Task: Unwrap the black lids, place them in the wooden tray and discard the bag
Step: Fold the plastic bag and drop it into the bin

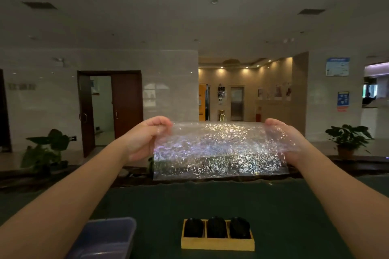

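Blue bin (105,237) beside wooden tray (217,245)

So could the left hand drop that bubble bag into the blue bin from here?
Probably yes. The left hand grips the bag held up over the table, and the blue bin sits open below on that side, with nothing between; the right hand must let go.

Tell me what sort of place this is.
Probably a hotel or office-building lobby: steel elevator doors in a downlit hall, glossy tiled walls with posted notices, potted plants, and double wooden doors.
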A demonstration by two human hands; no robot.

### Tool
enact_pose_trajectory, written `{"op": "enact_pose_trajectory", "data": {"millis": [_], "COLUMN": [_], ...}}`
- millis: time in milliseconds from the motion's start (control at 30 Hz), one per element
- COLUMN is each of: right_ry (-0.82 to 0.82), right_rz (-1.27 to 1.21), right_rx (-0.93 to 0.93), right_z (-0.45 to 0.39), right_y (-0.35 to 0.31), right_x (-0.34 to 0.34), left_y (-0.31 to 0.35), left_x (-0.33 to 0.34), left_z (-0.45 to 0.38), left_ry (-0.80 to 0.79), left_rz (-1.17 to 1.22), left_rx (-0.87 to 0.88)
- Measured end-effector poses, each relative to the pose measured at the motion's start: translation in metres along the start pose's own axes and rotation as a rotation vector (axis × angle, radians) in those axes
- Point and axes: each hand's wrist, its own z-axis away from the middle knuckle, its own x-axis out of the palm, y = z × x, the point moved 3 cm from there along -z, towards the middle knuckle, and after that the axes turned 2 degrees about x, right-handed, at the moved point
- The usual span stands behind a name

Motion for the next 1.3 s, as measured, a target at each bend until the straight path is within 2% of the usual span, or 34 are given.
{"op": "enact_pose_trajectory", "data": {"millis": [67, 167, 233, 367, 533, 667, 800, 1000, 1133, 1167, 1300], "right_ry": [-0.065, -0.045, -0.047, -0.110, -0.167, -0.244, -0.146, -0.055, -0.130, -0.160, -0.319], "right_rz": [-0.004, 0.196, 0.162, 0.035, -0.187, 0.140, 0.098, 0.037, 0.146, 0.172, 0.316], "right_rx": [0.030, -0.096, -0.131, -0.057, -0.001, 0.073, 0.025, -0.005, -0.024, -0.031, -0.028], "right_z": [0.001, 0.005, 0.011, 0.013, 0.005, 0.002, -0.007, -0.011, -0.004, -0.002, 0.005], "right_y": [0.000, -0.005, -0.008, -0.006, -0.003, 0.002, 0.002, -0.008, -0.016, -0.018, -0.030], "right_x": [0.001, 0.000, 0.002, 0.004, 0.008, 0.011, 0.007, 0.012, 0.025, 0.030, 0.049], "left_y": [0.000, 0.000, -0.001, 0.000, 0.003, 0.001, -0.002, -0.014, -0.022, -0.023, -0.018], "left_x": [-0.001, -0.004, -0.004, -0.003, -0.008, -0.012, -0.013, -0.019, -0.019, -0.017, 0.004], "left_z": [0.004, 0.006, 0.006, 0.002, 0.000, 0.000, 0.001, 0.001, 0.000, 0.000, -0.002], "left_ry": [-0.015, -0.061, -0.068, 0.019, 0.167, 0.155, 0.106, -0.027, -0.083, -0.094, -0.137], "left_rz": [0.005, 0.127, 0.165, 0.005, 0.134, 0.166, 0.161, 0.024, -0.516, -0.577, -0.491], "left_rx": [-0.027, -0.060, -0.092, -0.032, 0.066, 0.079, 0.056, -0.153, -0.250, -0.245, -0.171]}}
